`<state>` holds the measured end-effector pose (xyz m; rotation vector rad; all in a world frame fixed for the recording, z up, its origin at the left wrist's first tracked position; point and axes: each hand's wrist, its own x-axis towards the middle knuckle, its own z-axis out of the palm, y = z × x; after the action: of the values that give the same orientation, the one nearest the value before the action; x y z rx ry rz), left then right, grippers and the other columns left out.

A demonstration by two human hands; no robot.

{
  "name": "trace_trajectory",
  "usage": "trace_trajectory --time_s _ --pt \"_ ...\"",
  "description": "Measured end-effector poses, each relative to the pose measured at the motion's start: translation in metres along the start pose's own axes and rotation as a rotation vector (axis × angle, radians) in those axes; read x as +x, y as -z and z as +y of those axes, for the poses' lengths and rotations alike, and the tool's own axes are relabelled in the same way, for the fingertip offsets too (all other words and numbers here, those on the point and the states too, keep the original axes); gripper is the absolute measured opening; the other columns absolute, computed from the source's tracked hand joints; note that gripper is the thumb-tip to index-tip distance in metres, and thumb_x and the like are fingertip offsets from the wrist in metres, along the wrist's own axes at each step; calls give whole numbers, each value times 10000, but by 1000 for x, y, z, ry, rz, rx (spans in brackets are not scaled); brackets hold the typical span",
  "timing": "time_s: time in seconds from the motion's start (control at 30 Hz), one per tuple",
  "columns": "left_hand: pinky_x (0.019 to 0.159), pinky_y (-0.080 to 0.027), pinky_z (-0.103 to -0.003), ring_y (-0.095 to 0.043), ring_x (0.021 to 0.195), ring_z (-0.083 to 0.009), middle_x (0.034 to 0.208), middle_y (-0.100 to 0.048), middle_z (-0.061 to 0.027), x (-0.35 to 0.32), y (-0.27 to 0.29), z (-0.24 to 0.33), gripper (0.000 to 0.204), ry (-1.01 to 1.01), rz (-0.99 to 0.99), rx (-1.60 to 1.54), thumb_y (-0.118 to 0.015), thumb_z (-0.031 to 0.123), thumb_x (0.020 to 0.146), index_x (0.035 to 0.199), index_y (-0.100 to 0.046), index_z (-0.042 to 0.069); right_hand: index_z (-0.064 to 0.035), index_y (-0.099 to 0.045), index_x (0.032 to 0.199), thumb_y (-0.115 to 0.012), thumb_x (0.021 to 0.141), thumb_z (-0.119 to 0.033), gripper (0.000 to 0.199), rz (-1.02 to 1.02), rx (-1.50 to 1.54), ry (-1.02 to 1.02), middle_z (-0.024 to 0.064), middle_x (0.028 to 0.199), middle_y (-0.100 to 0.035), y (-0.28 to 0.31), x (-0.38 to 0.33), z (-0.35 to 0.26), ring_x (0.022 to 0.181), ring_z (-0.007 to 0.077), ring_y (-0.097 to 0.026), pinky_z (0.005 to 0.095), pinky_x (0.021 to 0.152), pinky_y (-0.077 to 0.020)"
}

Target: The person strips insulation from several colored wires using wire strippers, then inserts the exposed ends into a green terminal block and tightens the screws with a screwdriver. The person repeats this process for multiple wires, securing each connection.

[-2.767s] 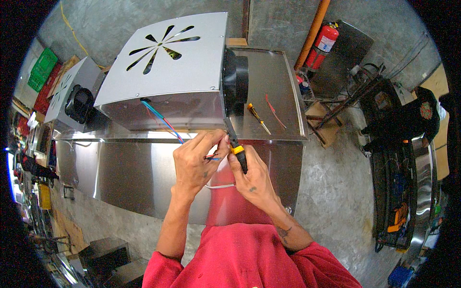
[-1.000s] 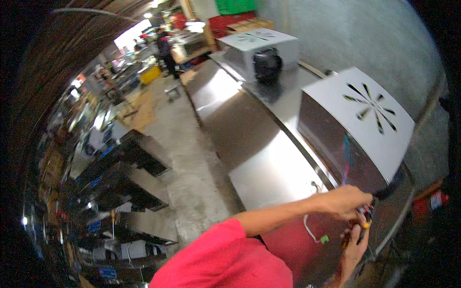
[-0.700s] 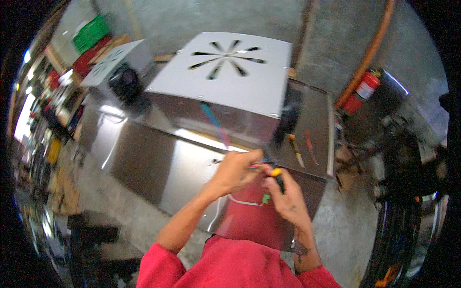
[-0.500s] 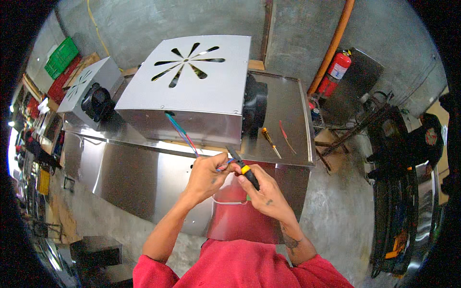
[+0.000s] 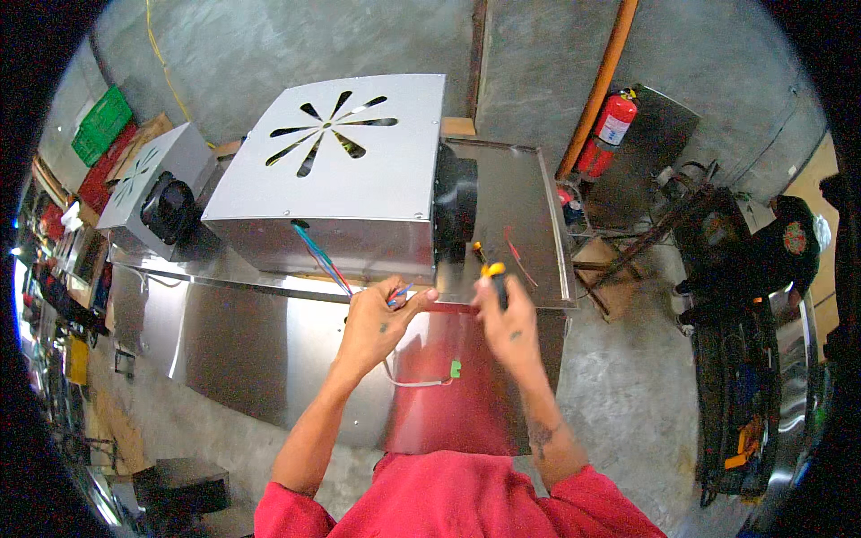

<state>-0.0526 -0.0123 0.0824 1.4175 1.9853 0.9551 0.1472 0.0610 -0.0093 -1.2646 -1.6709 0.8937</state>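
My left hand [image 5: 375, 325] is closed around the ends of several coloured wires [image 5: 323, 257], blue, red and teal. They run out of a hole in the front of a large metal box [image 5: 332, 188] with a flower-shaped vent on top. Short blue ends poke out beside my thumb. To the right, apart from the wires, my right hand [image 5: 509, 327] grips pliers [image 5: 499, 289] with black and yellow handles; this hand is somewhat blurred. Below, a grey cable [image 5: 417, 384] with a green connector [image 5: 456, 368] hangs against the shiny metal front.
A black round fitting [image 5: 457, 199] juts from the box's right side. Beyond my right hand, a screwdriver [image 5: 479, 253] and a red wire piece [image 5: 520, 255] lie on the metal bench [image 5: 538, 197]. A smaller vented box [image 5: 148, 193] stands left. A fire extinguisher [image 5: 612, 130] is back right.
My right hand has drawn the pliers away from the wires, moving right and slightly up. My left hand keeps hold of the wires. The whole view has shifted slightly.
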Motion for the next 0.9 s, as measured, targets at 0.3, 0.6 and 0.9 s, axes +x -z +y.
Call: trace_trajectory --time_s 0.3,0.6,0.9 --pt "653 -436 -269 -461 748 -83 811 -494 32 4 0 2 445 -116 -123 -267 -872 316 928 1116 -592 26 28 -687 1163 -690 987 -335 403 15 -881 189 210 1182 -671 52 107 79 1162 397 -611 526 983 -468" --pt "710 -463 -300 -504 783 -130 860 -526 -15 12 0 -10 528 -196 -74 -190 -887 216 888 1242 -540 34 -28 -704 1093 -740 1003 -220 215 -191 232 186 126 1006 -683 26 0 -107 867 220 -690 357 773 -557" --pt "796 -503 -328 -573 890 -172 1003 -587 -67 17 1 -5 594 -260 -89 -225 -862 122 873 1339 -509 21 -21 -720 1030 -768 980 -206 198 -191 274 145 95 939 -678 -1 -12 -107 787 188 -607 329 708 -504"
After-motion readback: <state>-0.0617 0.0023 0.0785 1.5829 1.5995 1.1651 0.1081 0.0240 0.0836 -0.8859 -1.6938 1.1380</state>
